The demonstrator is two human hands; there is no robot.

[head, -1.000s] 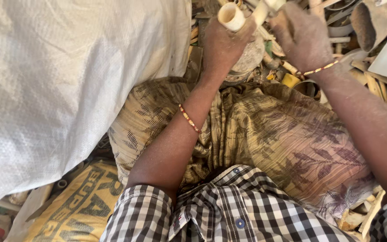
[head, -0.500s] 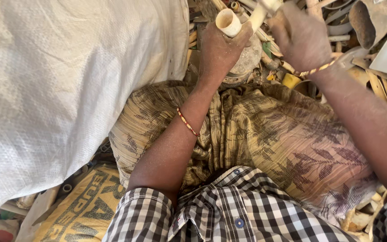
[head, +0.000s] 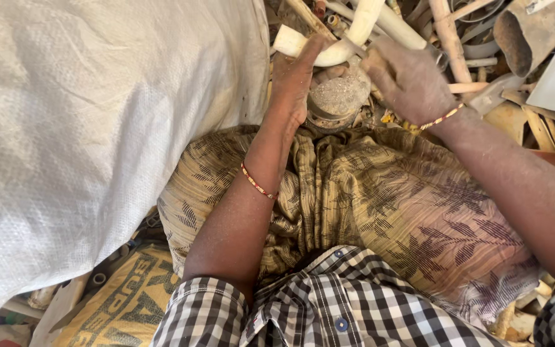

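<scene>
We reach both arms forward over our lap. Our left hand (head: pixel 293 80) stretches out, thumb raised, its grip closed; our right hand (head: pixel 409 80) curls knuckles-up, a beaded band at each wrist.

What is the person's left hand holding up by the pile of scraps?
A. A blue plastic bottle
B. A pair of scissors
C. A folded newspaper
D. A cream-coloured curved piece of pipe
D: the left hand grips a pale, curved pipe piece with an open round end, while the right hand rests beside it above a dusty round lump.
</scene>
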